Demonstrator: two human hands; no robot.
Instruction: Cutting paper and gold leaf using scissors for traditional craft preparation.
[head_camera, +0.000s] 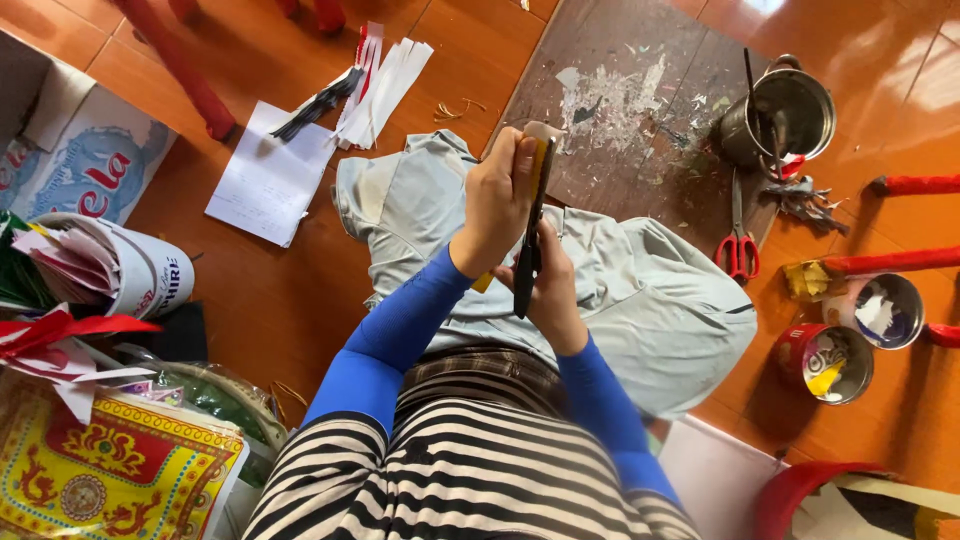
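Left hand (497, 200) is closed around the upper end of a long dark strip (527, 262) with a yellow edge, held upright above the lap; right hand (551, 285) pinches its lower part. Beneath lies a pale blue garment (650, 300). Red-handled scissors (738, 245) rest on the stained board (620, 100) nearby.
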